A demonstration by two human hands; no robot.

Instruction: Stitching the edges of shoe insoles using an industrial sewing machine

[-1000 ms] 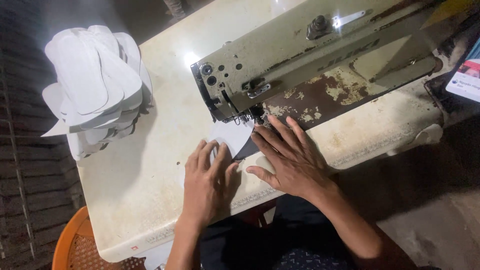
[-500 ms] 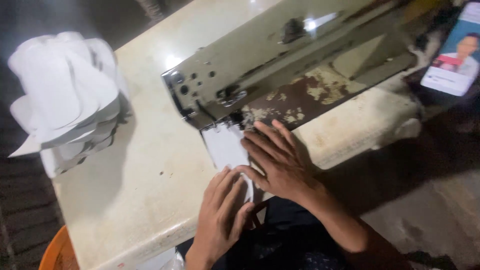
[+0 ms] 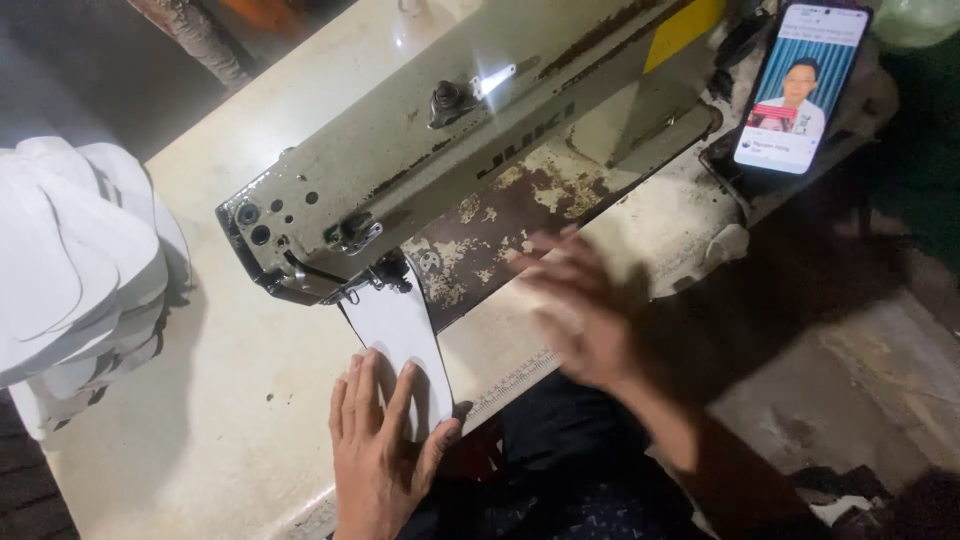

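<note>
White fabric piece [image 3: 400, 325] on worn cream table [image 3: 230, 420], left hand [image 3: 385, 450] flat, right hand [image 3: 580, 315] blurred, grip seemingly open

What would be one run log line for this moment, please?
left hand: flat on white piece | right hand: blurred, above table, holds nothing visible | white piece: under sewing machine head | stack of white pieces: far left

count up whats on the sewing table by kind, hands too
sewing machine: 1
white piece under the needle: 1
stack of white cut pieces: 1 stack, pieces too overlapped to count
phone with lit screen: 1
hands: 2, left hand flat on the white piece, right hand blurred above the table
total: 6, taking the stack as one
</note>
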